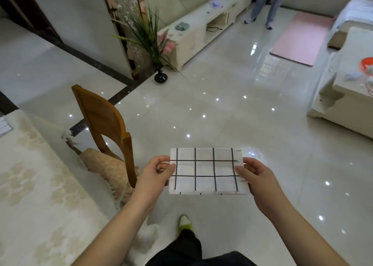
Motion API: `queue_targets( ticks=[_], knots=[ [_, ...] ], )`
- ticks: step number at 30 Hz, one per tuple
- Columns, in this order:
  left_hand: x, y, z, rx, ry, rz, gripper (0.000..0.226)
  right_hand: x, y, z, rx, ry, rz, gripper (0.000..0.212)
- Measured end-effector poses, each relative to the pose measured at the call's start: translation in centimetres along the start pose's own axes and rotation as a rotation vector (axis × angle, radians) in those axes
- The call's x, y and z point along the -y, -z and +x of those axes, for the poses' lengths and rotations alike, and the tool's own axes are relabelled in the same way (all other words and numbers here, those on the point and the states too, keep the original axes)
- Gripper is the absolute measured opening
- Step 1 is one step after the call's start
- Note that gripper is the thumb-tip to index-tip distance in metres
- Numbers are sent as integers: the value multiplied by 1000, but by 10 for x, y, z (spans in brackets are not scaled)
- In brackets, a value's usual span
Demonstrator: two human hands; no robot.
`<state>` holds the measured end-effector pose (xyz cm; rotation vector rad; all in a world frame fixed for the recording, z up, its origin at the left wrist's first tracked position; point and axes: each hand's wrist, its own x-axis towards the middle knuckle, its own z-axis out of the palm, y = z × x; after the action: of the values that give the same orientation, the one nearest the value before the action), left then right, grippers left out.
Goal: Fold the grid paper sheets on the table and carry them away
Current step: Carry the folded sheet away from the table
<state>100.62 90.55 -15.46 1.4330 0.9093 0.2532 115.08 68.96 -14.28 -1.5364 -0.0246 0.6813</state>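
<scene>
While I hold the folded grid paper [205,172] low in the centre of the frame, out over the floor and clear of the table [40,185] at lower left, my left hand [155,175] pinches its left edge and my right hand [255,178] pinches the right. My worry is slippage: the layers look thin, limp and smooth, so a loose pinch could let them fan open or drop. The glossy tiles [222,104] look slick, and the wooden chair [105,122] stands near my left.

Glossy pale tiled floor [222,108], wooden chair [105,120], low white cabinet [201,23], perhaps a pink mat [300,37].
</scene>
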Motion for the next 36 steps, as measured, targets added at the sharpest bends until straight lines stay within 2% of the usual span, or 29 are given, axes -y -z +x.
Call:
queue_targets(
  ticks=[14, 20, 25, 29, 36],
  knots=[
    [-91, 31, 166, -119, 11, -28, 21, 85, -86, 185, 134, -37, -51, 19],
    [-110, 15, 239, -194, 46, -16, 18, 113, -104, 281, 190, -25, -76, 18],
    [-145, -2, 298, -281, 64, -30, 19, 150, -121, 364, 297, -39, -83, 21],
    [-171, -5, 334, -353, 64, -57, 12, 179, -140, 417, 389, -25, -157, 22],
    [-172, 16, 382, -480, 146, -145, 20, 200, -191, 487, 495, 11, -310, 23]
  ],
)
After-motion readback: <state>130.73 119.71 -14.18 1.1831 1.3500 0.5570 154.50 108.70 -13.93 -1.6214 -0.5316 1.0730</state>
